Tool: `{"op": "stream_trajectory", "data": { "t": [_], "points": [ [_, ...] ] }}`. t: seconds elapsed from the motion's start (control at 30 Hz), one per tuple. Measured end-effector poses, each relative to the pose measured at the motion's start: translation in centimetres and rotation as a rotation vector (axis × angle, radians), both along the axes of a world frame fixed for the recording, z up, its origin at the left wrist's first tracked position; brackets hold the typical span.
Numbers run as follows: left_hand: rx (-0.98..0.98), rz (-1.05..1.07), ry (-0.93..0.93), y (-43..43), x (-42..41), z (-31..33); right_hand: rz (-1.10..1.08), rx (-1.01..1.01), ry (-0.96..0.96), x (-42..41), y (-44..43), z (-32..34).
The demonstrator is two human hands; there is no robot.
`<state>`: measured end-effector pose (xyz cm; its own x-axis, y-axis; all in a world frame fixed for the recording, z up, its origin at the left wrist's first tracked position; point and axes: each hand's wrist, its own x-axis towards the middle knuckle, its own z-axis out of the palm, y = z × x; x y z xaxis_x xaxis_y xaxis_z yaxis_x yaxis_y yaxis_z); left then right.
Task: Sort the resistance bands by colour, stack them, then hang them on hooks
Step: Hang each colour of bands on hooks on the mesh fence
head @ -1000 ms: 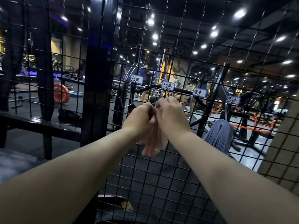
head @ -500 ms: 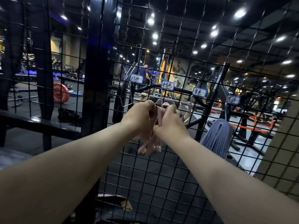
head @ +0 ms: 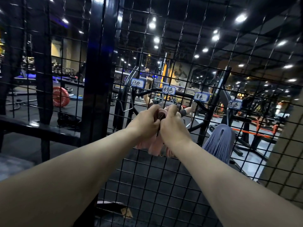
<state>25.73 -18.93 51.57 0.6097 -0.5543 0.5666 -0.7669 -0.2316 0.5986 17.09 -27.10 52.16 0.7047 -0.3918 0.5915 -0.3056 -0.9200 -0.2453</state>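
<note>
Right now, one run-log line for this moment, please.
step: hanging | left hand: grips pink flat resistance bands | right hand: grips them too

Place: a gym;
Weights: red weight plate [head: 61,99] on the dark floor; dumbbell rack [head: 64,69] behind;
Machines: black exercise frames [head: 120,102] beyond the wire grid [head: 164,194]

Head camera looks forward, close to wire grid [head: 164,177]

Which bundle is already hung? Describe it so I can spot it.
On the black wire grid, find the rightmost label. Just below it hangs a lavender-blue bundle. Unlike the pink bands, gripped by the left hand and right hand, it hangs free.
</note>
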Motion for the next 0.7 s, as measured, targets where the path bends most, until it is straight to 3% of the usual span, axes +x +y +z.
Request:
{"op": "stream_trajectory", "data": {
  "t": [0.1,0.7],
  "points": [
    [-0.044,-0.026,0.019,0.1,0.2,-0.5,0.013,0.035,-0.004,-0.2,0.0,0.6],
    [-0.19,0.016,0.187,-0.2,0.4,-1.8,-0.032,-0.196,0.022,1.4,-0.2,1.6]
  ]
}}
